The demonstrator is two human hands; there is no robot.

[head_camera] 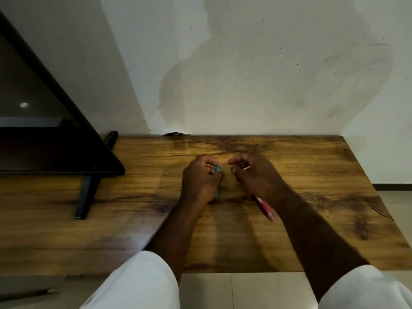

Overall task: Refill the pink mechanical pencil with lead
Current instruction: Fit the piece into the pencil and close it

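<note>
My left hand is closed around a small teal lead case, whose top end pokes out by the thumb and whose lower end shows under the palm. My right hand holds the pink mechanical pencil; its pink barrel and tip stick out below the wrist toward me, pointing down and right. The fingers of the right hand are curled, thumb and forefinger pinched close together near the case. Whether a lead is between them is too small to tell. Both hands hover over the middle of the wooden table, a few centimetres apart.
A black monitor on a black stand occupies the table's left side. A white wall runs along the table's far edge. The table's right edge drops to a tiled floor. White sleeves cover both upper arms.
</note>
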